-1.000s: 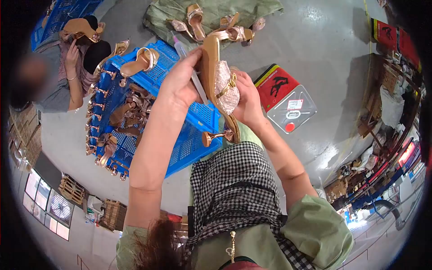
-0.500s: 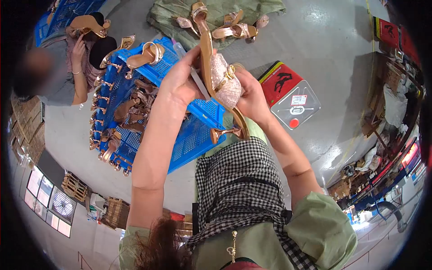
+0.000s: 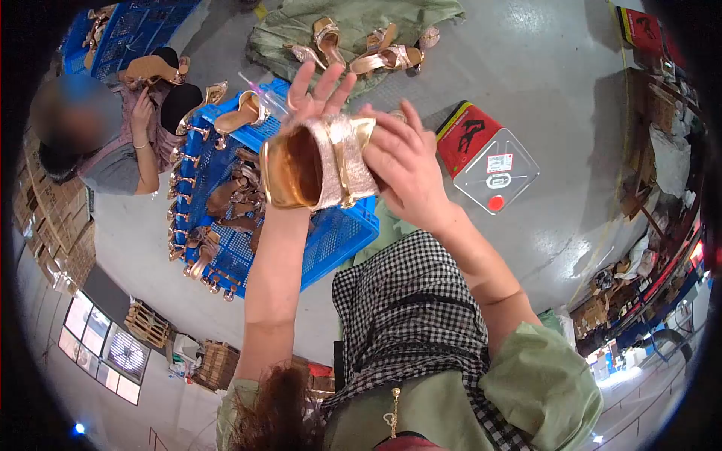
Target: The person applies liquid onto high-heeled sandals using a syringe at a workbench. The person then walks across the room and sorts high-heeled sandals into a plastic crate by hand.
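Note:
A glittery pink-gold heeled sandal (image 3: 335, 161) is held up before me, its open toe toward the left. My right hand (image 3: 406, 169) grips it on the right, with fingers along the strap's gold trim. Behind the sandal is my left hand (image 3: 320, 94), its fingertips stretched upward and its palm mostly hidden. A translucent bottle with a thin needle tip (image 3: 273, 101) sticks out at the left hand's side and appears tucked in it. Just beyond, another sandal (image 3: 242, 114) rests on the corner of a blue crate (image 3: 331, 244).
More sandals (image 3: 233, 192) fill the crate, and several hang along its left rim. Sandals (image 3: 391, 59) lie on a green cloth (image 3: 278, 37). A red tin (image 3: 496, 169) stands to the right. At the left, a co-worker (image 3: 124, 143) holds a sandal (image 3: 154, 69) near another blue crate (image 3: 143, 34).
The sandal has turned from upright and side-on to lying across, toe opening leftward. My left fingers have stretched out behind it, and the bottle has shifted left.

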{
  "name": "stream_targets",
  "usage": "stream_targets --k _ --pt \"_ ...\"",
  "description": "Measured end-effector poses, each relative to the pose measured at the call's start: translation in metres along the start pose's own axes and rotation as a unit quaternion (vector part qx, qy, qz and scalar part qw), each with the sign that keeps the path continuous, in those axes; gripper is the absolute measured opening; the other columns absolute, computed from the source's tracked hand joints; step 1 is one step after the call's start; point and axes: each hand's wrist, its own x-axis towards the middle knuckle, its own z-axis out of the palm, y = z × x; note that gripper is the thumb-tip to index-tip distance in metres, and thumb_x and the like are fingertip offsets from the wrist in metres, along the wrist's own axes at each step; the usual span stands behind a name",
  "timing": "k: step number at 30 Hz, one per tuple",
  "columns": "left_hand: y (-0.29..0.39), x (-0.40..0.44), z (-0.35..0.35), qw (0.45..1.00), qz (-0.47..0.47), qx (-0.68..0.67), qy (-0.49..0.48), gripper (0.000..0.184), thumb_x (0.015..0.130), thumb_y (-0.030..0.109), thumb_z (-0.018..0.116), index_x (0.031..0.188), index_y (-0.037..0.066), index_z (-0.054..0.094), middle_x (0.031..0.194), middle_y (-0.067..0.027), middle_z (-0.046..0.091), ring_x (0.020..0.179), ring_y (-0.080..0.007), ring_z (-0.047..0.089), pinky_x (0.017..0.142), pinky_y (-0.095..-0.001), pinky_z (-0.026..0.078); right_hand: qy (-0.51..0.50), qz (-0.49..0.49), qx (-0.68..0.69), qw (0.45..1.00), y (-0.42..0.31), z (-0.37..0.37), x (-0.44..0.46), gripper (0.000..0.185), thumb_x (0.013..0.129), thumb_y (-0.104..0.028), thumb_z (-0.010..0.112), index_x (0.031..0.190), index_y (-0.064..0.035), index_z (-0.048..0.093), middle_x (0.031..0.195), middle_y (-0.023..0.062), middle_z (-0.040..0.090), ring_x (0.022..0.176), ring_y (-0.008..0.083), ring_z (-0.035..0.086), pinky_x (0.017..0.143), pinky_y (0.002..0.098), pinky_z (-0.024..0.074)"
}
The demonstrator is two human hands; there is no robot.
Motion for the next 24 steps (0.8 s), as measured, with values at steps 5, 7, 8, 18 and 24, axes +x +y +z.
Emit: stream_targets --k 5,7,8,18,24 --pt "0.015 -0.02 0.009 0.973 -0.097 0.208 0.021 0.05 0.096 0.023 0.056 0.141 0.005 0.043 0.142 -0.0117 0.047 0.13 -0.0259 0.046 0.107 -0.0398 0.039 -0.057 -0.023 -0.071 0.996 -0.007 -0.019 -0.037 0.031 0.068 -0.016 0.064 0.098 -0.021 0.071 0.121 -0.0087 0.059 0.136 0.0279 0.04 0.113 0.0571 0.026" --pt "0.024 -0.03 0.024 0.939 -0.239 0.247 0.019 0.057 0.099 0.029 0.05 0.145 0.001 0.031 0.146 -0.0183 0.041 0.134 -0.0276 0.042 0.106 -0.0411 0.042 -0.04 -0.032 -0.121 0.991 -0.004 -0.02 -0.051 0.034 0.066 -0.016 0.065 0.099 -0.0251 0.071 0.12 -0.0117 0.059 0.137 0.0268 0.037 0.114 0.0581 0.0248" --pt "0.023 -0.032 0.023 0.933 -0.274 0.232 0.02 0.056 0.1 0.029 0.048 0.144 -0.002 0.031 0.142 -0.0185 0.046 0.13 -0.027 0.047 0.106 -0.0399 0.043 -0.045 -0.038 -0.137 0.989 -0.001 -0.021 -0.057 0.037 0.065 -0.016 0.066 0.099 -0.0291 0.07 0.119 -0.0144 0.059 0.138 0.0236 0.035 0.114 0.0584 0.024" --pt "0.019 -0.049 0.04 0.885 -0.275 0.372 -0.059 0.035 0.096 0.023 0.059 0.123 0.001 0.062 0.124 -0.0062 0.063 0.116 -0.0137 0.055 0.101 -0.0298 0.042 -0.153 -0.085 -0.112 0.978 -0.005 -0.031 -0.087 0.031 0.063 -0.015 0.066 0.092 -0.0268 0.069 0.115 -0.0158 0.059 0.141 0.0149 0.03 0.117 0.0565 0.0208" --pt "0.012 -0.05 0.037 0.882 -0.205 0.412 -0.104 0.028 0.093 0.022 0.062 0.112 0.003 0.069 0.12 -0.0096 0.064 0.114 -0.0183 0.057 0.1 -0.0339 0.043 -0.162 -0.037 -0.074 0.983 -0.015 -0.042 -0.082 0.016 0.062 -0.012 0.066 0.076 -0.0181 0.065 0.106 -0.0111 0.063 0.139 0.0173 0.036 0.117 0.0578 0.0169"
